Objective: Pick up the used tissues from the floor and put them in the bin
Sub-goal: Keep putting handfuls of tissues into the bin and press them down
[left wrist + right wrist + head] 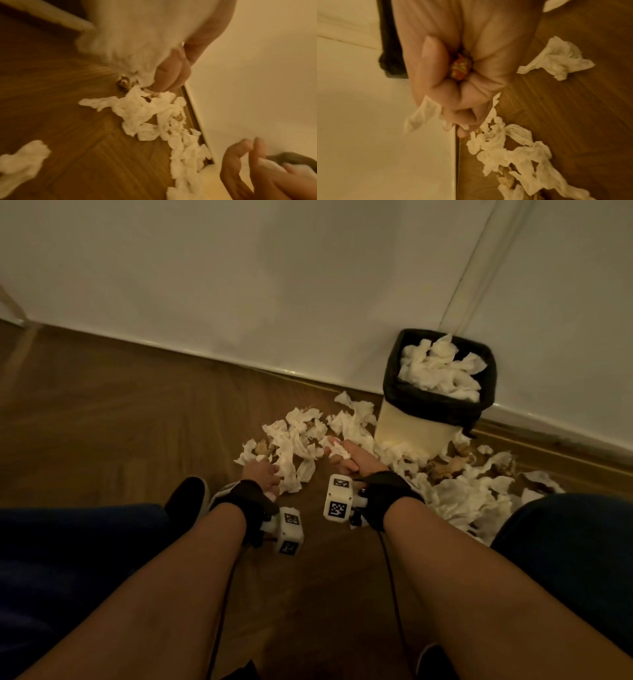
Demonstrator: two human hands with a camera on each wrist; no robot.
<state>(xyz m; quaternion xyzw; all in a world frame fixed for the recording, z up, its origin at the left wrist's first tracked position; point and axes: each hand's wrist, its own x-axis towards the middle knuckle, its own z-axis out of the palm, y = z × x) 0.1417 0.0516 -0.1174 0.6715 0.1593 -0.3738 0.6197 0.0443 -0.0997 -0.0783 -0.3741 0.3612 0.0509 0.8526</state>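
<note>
Nearest the camera in the head view: two bare forearms, each with a black wrist strap carrying a white marker cube (337, 498). A dark shoe (187, 497) sits just left of the left wrist on the wood floor (102, 422).

Left hand (260, 474): fingers curled into a bunch of white tissue (289, 470) at the near edge of the pile. Left wrist view shows that wad (130, 40) large and blurred against the palm, fingers (169, 73) wrapped round its lower end. Grip closed on tissue.

Right hand (346, 455): fist closed round a crumpled tissue, a white scrap (337, 447) sticking out past the fingers. Right wrist view confirms it: fingers (433, 70) folded tight, white corner (421, 115) hanging from the fist, something reddish-orange (460, 69) showing in the gap. Can't tell what it is.

Loose tissues (455, 494) on the floor run in an uneven band roughly along the wall line, from ahead of the left hand, past the bin base, to beside the right knee. Long axis left-to-right, following the skirting. Some pieces are stained brownish (448, 465). Individual pieces are crumpled, with no clear orientation.

Bin (418, 436): square, pale body, black liner (442, 405) folded over the rim, upright against the white wall (274, 285), just beyond and right of the right hand. Heaped with white tissues (442, 368) up to and slightly above the rim. More tissues touch its base.
</note>
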